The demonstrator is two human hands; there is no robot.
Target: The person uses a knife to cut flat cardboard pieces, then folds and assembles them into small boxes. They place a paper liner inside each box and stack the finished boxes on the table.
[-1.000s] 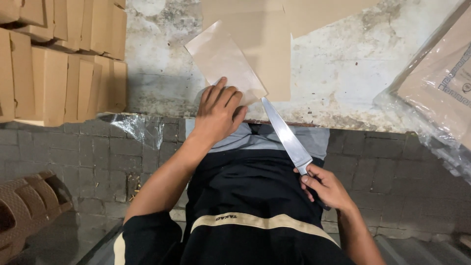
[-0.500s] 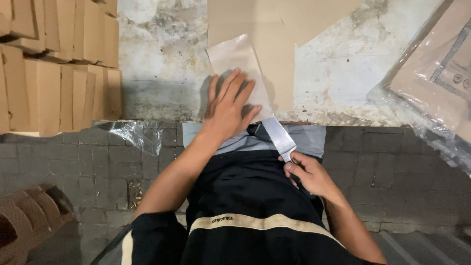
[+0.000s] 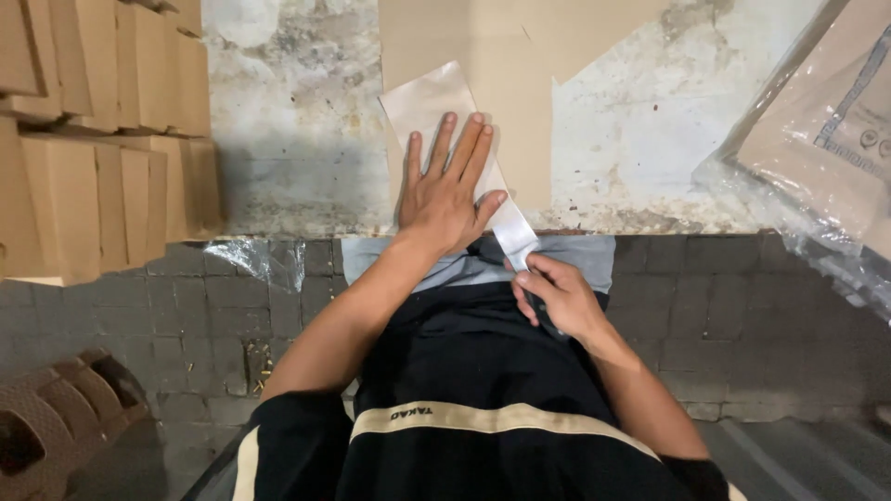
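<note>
My left hand (image 3: 448, 190) lies flat, fingers spread, on a pale folded piece of paper (image 3: 429, 100) on the worn white worktop (image 3: 297, 139). My right hand (image 3: 555, 297) grips the handle of a large knife; its wide steel blade (image 3: 513, 227) slides under the paper's near edge beside my left thumb. The paper partly overlaps a brown cardboard sheet (image 3: 520, 74).
Stacks of folded brown cardboard (image 3: 93, 139) fill the left side. A plastic-wrapped cardboard bundle (image 3: 826, 139) lies at the right. Crumpled clear plastic (image 3: 260, 260) hangs at the counter's edge. A brown woven basket (image 3: 56, 427) sits on the paved floor at lower left.
The knife blade has slid forward beneath the paper, so less of it shows. My right hand has moved up towards the counter's edge. My left hand has shifted farther onto the paper.
</note>
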